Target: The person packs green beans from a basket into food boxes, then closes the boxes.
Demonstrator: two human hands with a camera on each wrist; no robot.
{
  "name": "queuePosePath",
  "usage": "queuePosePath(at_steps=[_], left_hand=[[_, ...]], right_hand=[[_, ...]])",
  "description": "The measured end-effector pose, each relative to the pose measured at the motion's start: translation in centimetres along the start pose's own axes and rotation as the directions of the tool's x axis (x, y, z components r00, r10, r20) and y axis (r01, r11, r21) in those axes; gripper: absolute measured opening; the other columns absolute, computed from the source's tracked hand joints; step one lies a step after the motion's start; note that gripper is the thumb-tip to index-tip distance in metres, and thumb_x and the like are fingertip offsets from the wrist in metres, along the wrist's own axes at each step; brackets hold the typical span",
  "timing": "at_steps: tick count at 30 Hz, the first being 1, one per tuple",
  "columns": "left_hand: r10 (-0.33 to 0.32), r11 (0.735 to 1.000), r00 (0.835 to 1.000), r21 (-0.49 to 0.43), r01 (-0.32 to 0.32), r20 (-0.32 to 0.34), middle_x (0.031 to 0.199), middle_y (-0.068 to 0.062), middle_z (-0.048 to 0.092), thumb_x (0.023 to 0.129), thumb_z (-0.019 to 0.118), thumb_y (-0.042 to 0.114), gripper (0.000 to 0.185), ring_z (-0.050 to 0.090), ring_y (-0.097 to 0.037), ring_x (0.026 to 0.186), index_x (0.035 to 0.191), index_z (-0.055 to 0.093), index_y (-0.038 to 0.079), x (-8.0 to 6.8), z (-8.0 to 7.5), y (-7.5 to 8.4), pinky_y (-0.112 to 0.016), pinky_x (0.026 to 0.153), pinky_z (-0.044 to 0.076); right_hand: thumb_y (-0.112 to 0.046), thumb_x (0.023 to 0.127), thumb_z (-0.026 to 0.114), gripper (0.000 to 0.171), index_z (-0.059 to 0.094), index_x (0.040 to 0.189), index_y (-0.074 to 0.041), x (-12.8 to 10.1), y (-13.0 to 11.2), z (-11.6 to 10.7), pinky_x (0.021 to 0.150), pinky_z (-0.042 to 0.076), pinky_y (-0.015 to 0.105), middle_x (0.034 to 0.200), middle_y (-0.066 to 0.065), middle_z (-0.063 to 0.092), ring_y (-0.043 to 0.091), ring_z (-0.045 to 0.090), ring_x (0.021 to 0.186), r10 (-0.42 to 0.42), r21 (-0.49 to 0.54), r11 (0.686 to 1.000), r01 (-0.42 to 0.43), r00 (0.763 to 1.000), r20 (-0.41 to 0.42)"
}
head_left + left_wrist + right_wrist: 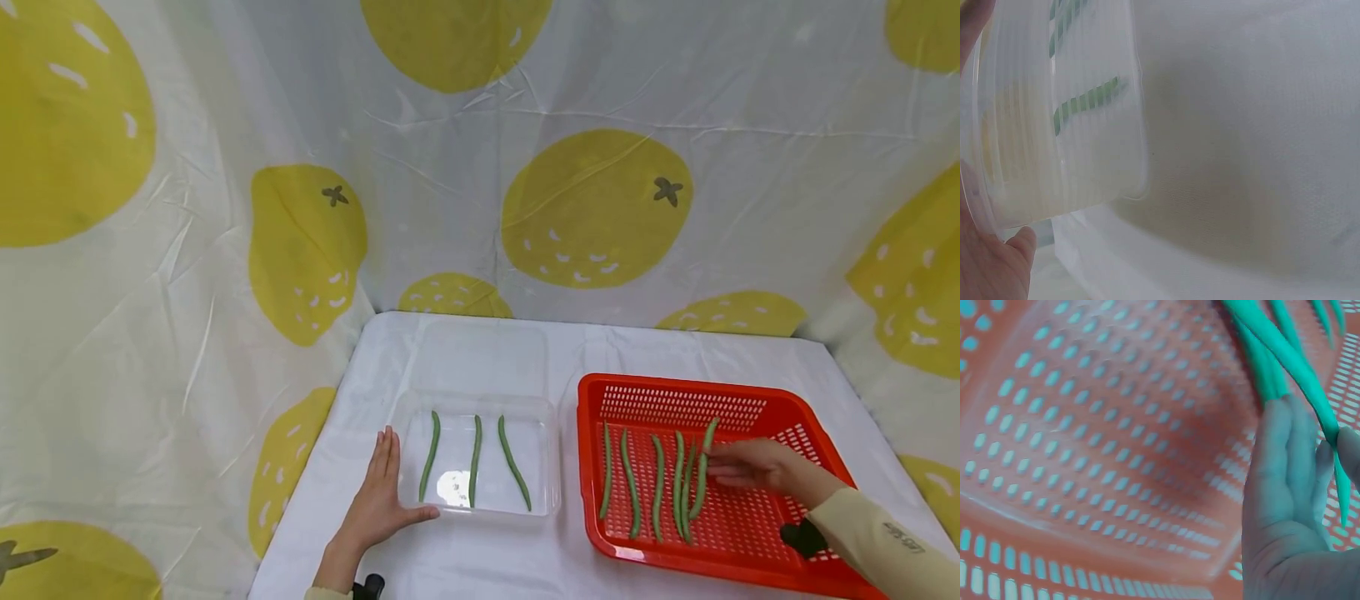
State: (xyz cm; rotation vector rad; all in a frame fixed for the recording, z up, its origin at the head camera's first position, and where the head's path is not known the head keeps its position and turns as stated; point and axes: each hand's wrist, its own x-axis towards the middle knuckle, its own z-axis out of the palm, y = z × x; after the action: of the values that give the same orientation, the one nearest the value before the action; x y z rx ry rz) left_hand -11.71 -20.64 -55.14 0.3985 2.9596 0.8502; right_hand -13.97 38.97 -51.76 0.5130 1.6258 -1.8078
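Note:
My left hand (378, 504) rests against the left front corner of a clear plastic box (556, 467), fingers straight and thumb stretched along its front side. Three green beans lie spaced apart in that box, the middle one (476, 462) upright in the head view. Over a red basket (675, 560), my right hand (765, 467) pinches a green bean (702, 483) near its far end, between thumb and fingers. In the right wrist view the pinched bean (1294, 365) slants above other beans. Several more beans (632, 483) lie in the basket, left of the hand.
A faint clear rectangular sheet or lid (480, 357) lies behind the box on the white-covered table (300, 558). A lemon-print curtain (450, 192) hangs at the back and both sides. The basket's raised perforated walls surround the right hand's area.

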Motion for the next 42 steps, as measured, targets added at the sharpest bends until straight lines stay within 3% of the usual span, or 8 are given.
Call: queuePosePath(at_steps=[8,19,31,36,42], left_hand=[[0.011,1.000,1.000,-0.002,-0.011,-0.013,0.157,-0.014,-0.005,0.057,0.072,0.074,0.139,-0.005,-0.031,0.142,0.151,-0.003,0.003,0.2,-0.2,-0.1,-0.049,0.108,0.021],[0.012,1.000,1.000,-0.008,-0.012,-0.011,0.157,-0.014,-0.005,0.058,0.072,0.074,0.139,-0.005,-0.030,0.142,0.151,-0.001,0.002,0.3,-0.3,-0.2,-0.049,0.109,0.021],[0.006,1.000,1.000,-0.015,-0.007,-0.006,0.157,-0.015,-0.003,0.057,0.074,0.071,0.139,-0.004,-0.029,0.142,0.151,0.000,0.001,0.1,0.0,0.0,-0.049,0.109,0.021],[-0.003,1.000,1.000,-0.011,0.003,-0.005,0.157,-0.016,-0.002,0.056,0.072,0.074,0.140,-0.004,-0.029,0.143,0.151,0.000,0.001,-0.1,0.1,0.1,-0.049,0.108,0.022],[-0.011,1.000,1.000,-0.004,0.011,-0.003,0.157,-0.014,-0.004,0.058,0.078,0.066,0.138,-0.005,-0.028,0.143,0.151,-0.001,0.003,-0.1,0.0,0.1,-0.049,0.107,0.024]], right_hand=[[-0.010,0.100,0.047,0.029,0.075,0.095,-0.006,-0.1,-3.2,2.1,0.090,0.045,0.044,0.097,0.016,0.070,0.030,0.067,0.092,-0.025,0.079,0.997,0.017,0.994,0.107],[-0.012,0.099,0.051,0.021,0.071,0.097,-0.006,1.3,-7.2,9.9,0.086,0.050,0.040,0.095,0.011,0.070,0.022,0.068,0.089,-0.096,-0.045,0.993,0.106,0.978,0.188],[-0.015,0.094,0.061,0.022,0.068,0.102,0.004,3.9,-7.4,17.8,0.085,0.048,0.046,0.092,0.016,0.070,0.027,0.069,0.085,-0.066,-0.161,0.982,0.095,0.982,0.178],[-0.014,0.093,0.062,0.026,0.067,0.106,0.008,4.9,-6.9,19.6,0.080,0.051,0.043,0.091,0.018,0.070,0.029,0.069,0.085,-0.041,-0.178,0.981,0.072,0.984,0.171],[-0.013,0.093,0.061,0.025,0.067,0.106,0.008,5.6,-6.6,20.7,0.081,0.050,0.044,0.092,0.021,0.069,0.030,0.069,0.085,-0.019,-0.183,0.982,0.043,0.991,0.133]])
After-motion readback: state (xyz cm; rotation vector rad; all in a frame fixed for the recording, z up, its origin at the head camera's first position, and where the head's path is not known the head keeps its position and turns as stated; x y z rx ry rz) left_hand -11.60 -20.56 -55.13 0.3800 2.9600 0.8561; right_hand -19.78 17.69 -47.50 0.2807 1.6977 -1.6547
